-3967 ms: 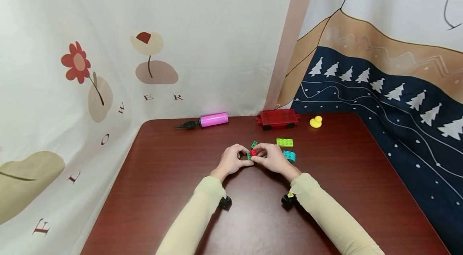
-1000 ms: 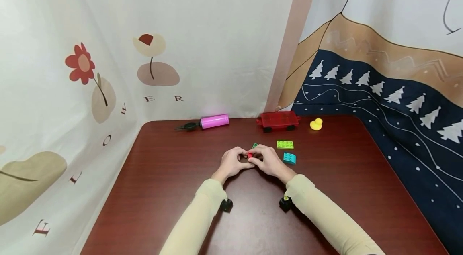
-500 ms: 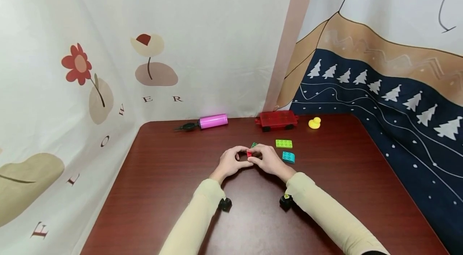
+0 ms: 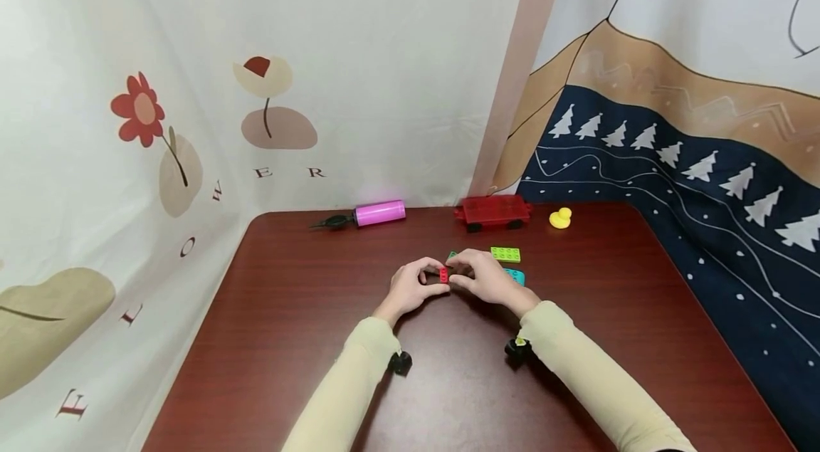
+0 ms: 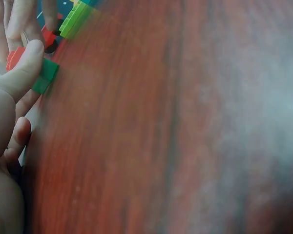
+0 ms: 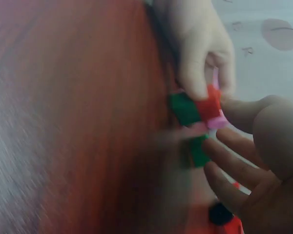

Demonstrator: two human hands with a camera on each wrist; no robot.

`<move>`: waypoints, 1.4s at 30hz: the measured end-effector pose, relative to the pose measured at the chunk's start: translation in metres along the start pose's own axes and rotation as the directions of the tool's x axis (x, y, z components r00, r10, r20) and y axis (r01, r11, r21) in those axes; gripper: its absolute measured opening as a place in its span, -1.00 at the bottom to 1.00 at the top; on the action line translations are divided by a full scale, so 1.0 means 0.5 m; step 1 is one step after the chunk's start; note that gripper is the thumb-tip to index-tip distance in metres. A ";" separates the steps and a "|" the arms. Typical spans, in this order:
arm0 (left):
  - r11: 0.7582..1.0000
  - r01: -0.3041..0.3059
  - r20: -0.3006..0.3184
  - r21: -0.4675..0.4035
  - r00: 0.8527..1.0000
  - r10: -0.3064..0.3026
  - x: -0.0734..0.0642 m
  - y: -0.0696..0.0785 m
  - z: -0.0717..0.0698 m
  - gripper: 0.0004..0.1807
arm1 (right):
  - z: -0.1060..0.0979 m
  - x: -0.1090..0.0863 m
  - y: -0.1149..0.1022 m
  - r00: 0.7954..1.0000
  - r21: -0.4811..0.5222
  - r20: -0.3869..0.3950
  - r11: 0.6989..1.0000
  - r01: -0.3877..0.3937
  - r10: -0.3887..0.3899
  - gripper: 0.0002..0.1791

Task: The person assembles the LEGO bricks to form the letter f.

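– How is the room?
– Behind hangs a white printed curtain [image 4: 384,46]; before it is a brown table [image 4: 288,317], with a red toy wagon [image 4: 493,211] near its far edge.
– What has just changed?
– The right hand [image 4: 490,282] has drawn slightly aside since half a second ago. Its fingers are apart and seem to hold nothing; whether one still touches, I cannot tell.
– And the left hand [image 4: 408,286]?
– It pinches the red brick [image 4: 443,275], which sits against a green brick [image 5: 48,75], between the hands. I judge it now supports both alone.
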State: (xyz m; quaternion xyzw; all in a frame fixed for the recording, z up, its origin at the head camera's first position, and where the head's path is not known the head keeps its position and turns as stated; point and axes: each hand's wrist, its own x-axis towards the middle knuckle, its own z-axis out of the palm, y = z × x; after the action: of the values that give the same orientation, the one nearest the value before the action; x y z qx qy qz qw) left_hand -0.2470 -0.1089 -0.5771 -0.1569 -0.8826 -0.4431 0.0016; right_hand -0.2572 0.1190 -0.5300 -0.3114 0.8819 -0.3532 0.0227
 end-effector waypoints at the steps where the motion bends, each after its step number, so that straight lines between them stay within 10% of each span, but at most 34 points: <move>1: 1.000 -0.001 -0.004 0.001 1.000 0.001 -0.002 0.001 0.001 -0.61 | -0.008 -0.003 0.002 1.000 0.003 -0.017 1.000 0.002 -0.002 -0.68; 10: 1.000 0.023 -0.014 0.001 1.000 -0.023 -0.012 0.005 0.006 -0.64 | -0.101 -0.035 0.053 0.977 0.001 -0.187 0.995 -0.100 0.098 -0.68; 19: 1.000 0.002 -0.017 -0.018 1.000 -0.002 -0.005 0.005 0.004 -0.62 | -0.168 -0.058 0.132 0.956 -0.024 -0.188 0.972 -0.232 0.224 -0.61; 42: 1.000 0.009 -0.013 -0.015 1.000 -0.009 -0.002 0.006 -0.002 -0.62 | -0.140 -0.046 0.181 0.968 -0.047 -0.041 0.967 -0.250 0.249 -0.44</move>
State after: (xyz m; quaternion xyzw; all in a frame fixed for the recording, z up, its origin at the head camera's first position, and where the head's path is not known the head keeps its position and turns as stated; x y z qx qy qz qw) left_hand -0.2452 -0.1084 -0.5744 -0.1501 -0.8799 -0.4508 0.0044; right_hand -0.3052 0.2246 -0.5394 -0.1922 0.9232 -0.3300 0.0434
